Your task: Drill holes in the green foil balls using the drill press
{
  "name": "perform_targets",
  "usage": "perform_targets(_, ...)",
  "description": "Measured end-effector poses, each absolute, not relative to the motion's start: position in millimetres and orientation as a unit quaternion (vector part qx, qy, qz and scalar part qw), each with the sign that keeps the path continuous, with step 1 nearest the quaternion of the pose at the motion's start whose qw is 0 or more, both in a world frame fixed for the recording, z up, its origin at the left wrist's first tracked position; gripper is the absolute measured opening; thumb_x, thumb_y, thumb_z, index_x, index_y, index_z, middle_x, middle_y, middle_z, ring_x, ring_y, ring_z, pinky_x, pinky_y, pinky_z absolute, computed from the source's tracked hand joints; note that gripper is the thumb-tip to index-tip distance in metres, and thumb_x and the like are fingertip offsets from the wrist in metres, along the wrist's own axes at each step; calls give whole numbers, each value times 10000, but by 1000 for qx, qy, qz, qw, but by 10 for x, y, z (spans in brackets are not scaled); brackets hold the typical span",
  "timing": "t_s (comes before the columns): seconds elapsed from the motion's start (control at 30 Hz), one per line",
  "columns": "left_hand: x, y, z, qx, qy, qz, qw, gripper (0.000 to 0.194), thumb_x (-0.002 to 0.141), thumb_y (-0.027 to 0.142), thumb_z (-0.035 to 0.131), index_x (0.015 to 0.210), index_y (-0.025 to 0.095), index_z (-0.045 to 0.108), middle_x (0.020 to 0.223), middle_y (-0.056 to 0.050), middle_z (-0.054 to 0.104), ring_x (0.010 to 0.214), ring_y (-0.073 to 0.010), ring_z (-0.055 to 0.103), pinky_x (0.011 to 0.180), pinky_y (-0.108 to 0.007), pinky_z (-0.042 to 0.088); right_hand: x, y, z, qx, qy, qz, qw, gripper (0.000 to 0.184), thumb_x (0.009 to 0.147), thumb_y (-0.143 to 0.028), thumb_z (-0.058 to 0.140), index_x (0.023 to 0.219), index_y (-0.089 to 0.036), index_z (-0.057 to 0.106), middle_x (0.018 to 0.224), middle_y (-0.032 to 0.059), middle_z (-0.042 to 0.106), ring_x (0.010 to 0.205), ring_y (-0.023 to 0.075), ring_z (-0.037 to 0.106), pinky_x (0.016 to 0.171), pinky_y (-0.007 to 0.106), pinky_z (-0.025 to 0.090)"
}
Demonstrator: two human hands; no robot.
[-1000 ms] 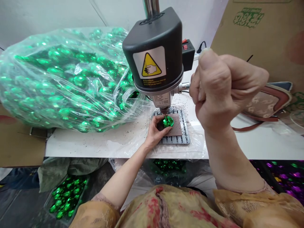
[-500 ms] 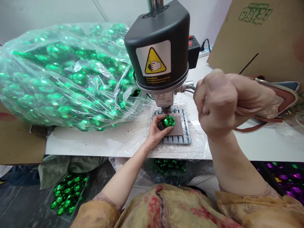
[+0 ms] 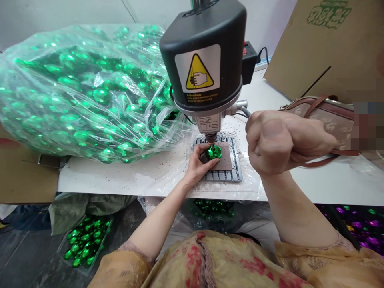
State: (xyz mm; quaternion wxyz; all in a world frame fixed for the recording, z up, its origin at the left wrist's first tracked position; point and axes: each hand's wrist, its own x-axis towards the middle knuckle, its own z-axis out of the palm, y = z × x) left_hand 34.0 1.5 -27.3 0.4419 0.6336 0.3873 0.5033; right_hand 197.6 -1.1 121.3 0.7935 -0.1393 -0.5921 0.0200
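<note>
My left hand (image 3: 198, 165) holds a shiny green faceted bauble (image 3: 215, 152) between thumb and fingers, on a flat brown pad (image 3: 225, 162) over the slotted metal base (image 3: 237, 174). Directly above it is the chuck (image 3: 211, 137) of a black bench drill press (image 3: 231, 52); the bit reaches down to the bauble's top. My right hand (image 3: 271, 142) is closed in a fist at the end of the press's feed lever (image 3: 245, 111), whose grip is hidden inside the fist.
A large clear plastic bag of green baubles (image 3: 102, 96) lies left of the press. A cardboard box (image 3: 300, 52) and a bag with brown straps (image 3: 321, 112) stand right. Dark shavings dot the white table (image 3: 99, 176). Below it sits a tub of green baubles (image 3: 85, 244).
My right hand has come down with the lever, and the chuck looks slightly lower. My left hand keeps the bauble in place. The view has shifted a little.
</note>
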Motion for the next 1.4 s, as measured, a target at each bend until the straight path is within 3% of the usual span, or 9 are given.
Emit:
perform_targets(0.23,342,26,-287,623,382,505,459,507,759,398,854,1139,222,567,1278,-99,631,1224,-239,612,1099,-427,467,1974,42,1168,-83,-597,-13,798,463,834,-41,521,556,-188,180,458,-70,267,386,34,278,411,256,230)
perform_targets(0.57,350,-1,-251,619,393,508,452,534,738,436,862,1125,211,571,1245,-102,646,1201,-250,623,1071,-426,483,1984,-4,1081,-65,-618,-34,783,459,830,-57,551,544,-186,215,454,-71,262,364,30,289,409,260,241)
perform_targets(0.7,374,23,-272,628,396,511,433,531,743,387,860,1143,211,559,1227,-106,657,1184,-250,637,1057,-447,496,1909,-56,1371,-177,-568,52,802,488,891,-202,592,479,-176,332,432,-53,331,381,45,317,415,289,185)
perform_targets(0.9,312,-363,-138,654,437,535,309,439,764,305,822,1088,225,537,1172,-96,648,1112,-246,663,942,-416,550,1827,-10,1750,-173,-506,115,837,582,866,-454,649,486,-190,297,427,-61,276,393,34,268,483,293,131)
perform_targets(1.07,143,-1024,-108,877,223,393,162,398,817,330,741,1147,200,561,1136,-141,686,940,-225,681,771,-357,583,1831,6,1729,-165,-508,101,839,637,890,-649,483,505,-199,248,432,-49,220,386,44,268,493,308,116)
perform_targets(1.13,82,-1171,-159,941,164,294,44,287,850,255,684,1113,187,589,1146,-150,703,885,-209,660,781,-363,574,1830,19,1716,-151,-503,104,845,634,868,-606,563,492,-202,250,426,-56,202,373,39,271,474,312,103)
perform_targets(1.2,29,-1211,-194,963,151,223,-23,263,870,197,651,1127,186,599,1196,-150,699,918,-209,645,835,-371,561,1836,33,1706,-147,-504,118,843,599,839,-435,689,479,-200,273,421,-65,210,373,34,277,452,305,108)
perform_targets(1.3,-20,-1133,-150,960,167,222,-14,364,897,388,683,1176,176,586,1242,-162,675,1030,-238,626,913,-393,546,1856,44,1687,-154,-502,119,842,502,844,-194,659,479,-198,315,413,-70,240,376,38,286,434,290,145)
perform_targets(1.4,-21,-1008,-28,961,139,237,34,517,849,555,709,1174,173,583,1176,-154,694,1045,-247,627,920,-394,557,1878,22,1672,-165,-505,112,840,457,847,-150,599,472,-191,340,406,-72,243,374,38,297,427,279,168)
